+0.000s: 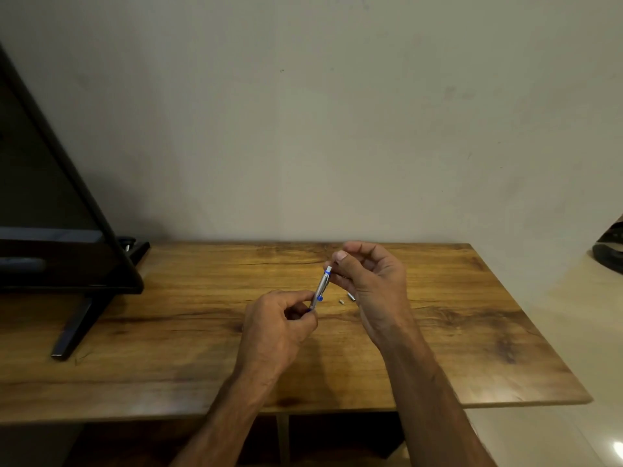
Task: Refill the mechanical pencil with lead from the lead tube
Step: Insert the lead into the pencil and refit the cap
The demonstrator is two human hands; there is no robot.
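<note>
A silver mechanical pencil (321,287) with blue trim is held tilted above the wooden table (168,332), its white top end pointing up and away. My left hand (279,326) grips its lower end. My right hand (367,281) is at the pencil's top end, thumb and fingers pinched together there; what they pinch is too small to tell. On the table just right of the pencil lie a small white piece (341,301) and a small silver cap (351,296). The lead tube cannot be made out.
A black monitor (50,214) on a slanted stand foot (77,328) occupies the table's left side. A pale wall rises behind the table. A dark object (610,251) sits at the far right beyond the table's edge.
</note>
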